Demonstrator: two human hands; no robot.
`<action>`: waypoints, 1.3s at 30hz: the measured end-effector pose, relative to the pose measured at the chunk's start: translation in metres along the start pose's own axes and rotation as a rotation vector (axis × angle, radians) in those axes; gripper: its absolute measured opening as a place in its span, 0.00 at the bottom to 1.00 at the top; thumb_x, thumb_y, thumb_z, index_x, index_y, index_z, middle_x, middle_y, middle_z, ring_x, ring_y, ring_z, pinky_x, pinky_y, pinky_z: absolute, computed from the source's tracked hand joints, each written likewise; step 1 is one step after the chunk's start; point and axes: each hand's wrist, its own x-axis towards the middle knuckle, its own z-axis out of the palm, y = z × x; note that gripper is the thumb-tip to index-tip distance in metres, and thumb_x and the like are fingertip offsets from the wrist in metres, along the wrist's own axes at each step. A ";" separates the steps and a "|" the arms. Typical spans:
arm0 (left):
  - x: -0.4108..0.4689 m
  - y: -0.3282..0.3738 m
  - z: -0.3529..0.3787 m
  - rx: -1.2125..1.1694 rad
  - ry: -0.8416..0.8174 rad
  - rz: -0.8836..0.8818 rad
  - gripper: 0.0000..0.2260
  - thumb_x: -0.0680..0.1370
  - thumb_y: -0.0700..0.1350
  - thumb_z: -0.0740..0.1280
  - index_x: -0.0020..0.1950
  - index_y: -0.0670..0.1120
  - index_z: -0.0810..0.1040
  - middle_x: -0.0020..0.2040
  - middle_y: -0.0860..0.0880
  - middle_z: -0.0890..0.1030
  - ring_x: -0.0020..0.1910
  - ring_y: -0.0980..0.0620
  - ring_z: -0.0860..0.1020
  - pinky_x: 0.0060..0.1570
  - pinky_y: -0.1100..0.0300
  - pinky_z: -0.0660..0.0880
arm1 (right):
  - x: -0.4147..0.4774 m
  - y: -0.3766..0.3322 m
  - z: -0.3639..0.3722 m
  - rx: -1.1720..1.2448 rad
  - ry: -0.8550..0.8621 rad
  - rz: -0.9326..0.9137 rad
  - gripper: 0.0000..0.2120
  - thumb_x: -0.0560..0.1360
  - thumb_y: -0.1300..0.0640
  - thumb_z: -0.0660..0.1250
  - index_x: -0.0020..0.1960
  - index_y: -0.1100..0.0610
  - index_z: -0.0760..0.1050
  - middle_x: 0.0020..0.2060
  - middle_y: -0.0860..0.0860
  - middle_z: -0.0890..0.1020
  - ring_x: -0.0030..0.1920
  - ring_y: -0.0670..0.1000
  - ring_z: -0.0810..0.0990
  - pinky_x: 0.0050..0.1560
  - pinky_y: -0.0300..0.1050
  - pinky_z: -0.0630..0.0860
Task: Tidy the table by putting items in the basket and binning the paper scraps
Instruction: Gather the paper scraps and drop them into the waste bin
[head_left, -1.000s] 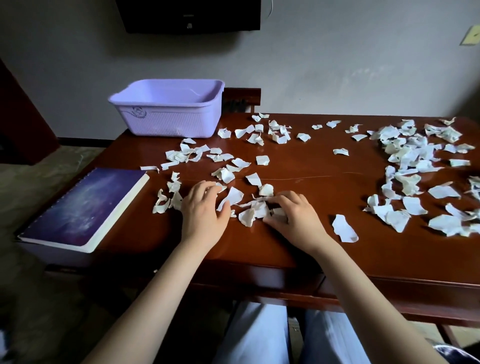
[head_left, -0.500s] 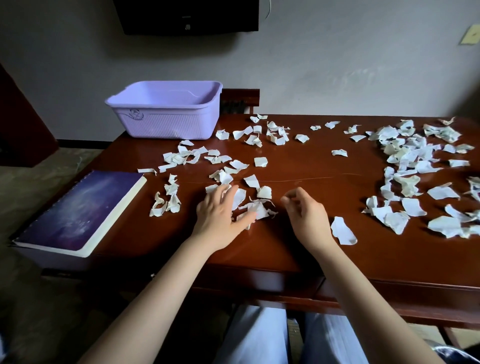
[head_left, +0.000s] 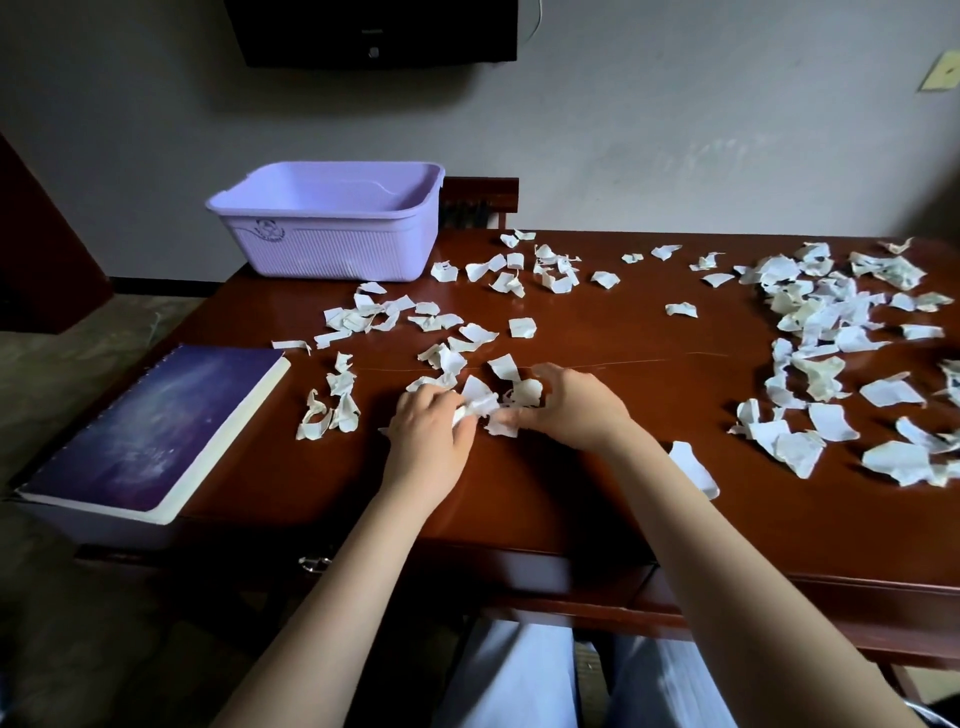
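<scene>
a small bunch of paper scraps (head_left: 485, 402) is sitting near the middle of the table (head_left: 561, 499), squeezed between both hands. the left hand (head_left: 428, 431) is curling its fingers round the left side of the bunch. the right hand (head_left: 576, 408) is pinching the right side, thumb and fingers bent onto the paper. the two hands are nearly touching across it.

the bunch is looking loose and springy, made of light curled bits rather than one tight wad. if the hands are lifting before the squeeze is firm, pieces at the bottom are likely to be slipping out, back onto the wood or over the near edge onto the lap. the glossy top is giving flat pieces little to catch on, so a scoop is risking pushing them along instead of gathering them.

further out, loose scraps (head_left: 332, 405) are lying to the left of the hands. one flat scrap (head_left: 693, 470) is lying just beside the right forearm, where a sweep of the arm could be knocking it off. a much larger spread (head_left: 821, 322) is covering the right side. the purple book (head_left: 156, 431) is lying at the left edge and the lilac basket (head_left: 332, 228) is standing at the far left. no bin is showing, so a weakly held bunch may be shedding on the way.
</scene>
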 end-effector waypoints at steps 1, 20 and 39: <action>0.000 0.000 0.000 -0.021 0.012 -0.015 0.14 0.79 0.45 0.63 0.60 0.40 0.78 0.60 0.43 0.76 0.61 0.43 0.70 0.59 0.52 0.69 | 0.003 -0.003 0.001 -0.037 -0.006 0.000 0.41 0.64 0.29 0.68 0.70 0.50 0.67 0.61 0.51 0.78 0.59 0.54 0.77 0.50 0.48 0.77; 0.006 0.006 -0.004 0.137 -0.056 -0.037 0.12 0.81 0.48 0.56 0.54 0.41 0.73 0.55 0.44 0.75 0.58 0.44 0.72 0.55 0.51 0.69 | -0.014 0.016 0.024 0.433 0.403 -0.154 0.11 0.81 0.53 0.57 0.43 0.58 0.69 0.32 0.49 0.75 0.33 0.52 0.72 0.35 0.47 0.66; 0.026 0.099 -0.028 -0.528 0.161 0.040 0.08 0.81 0.45 0.59 0.45 0.42 0.68 0.31 0.53 0.68 0.35 0.50 0.69 0.31 0.68 0.65 | -0.049 0.036 -0.038 1.067 0.540 -0.078 0.14 0.81 0.53 0.60 0.36 0.53 0.70 0.25 0.43 0.68 0.25 0.40 0.62 0.25 0.32 0.59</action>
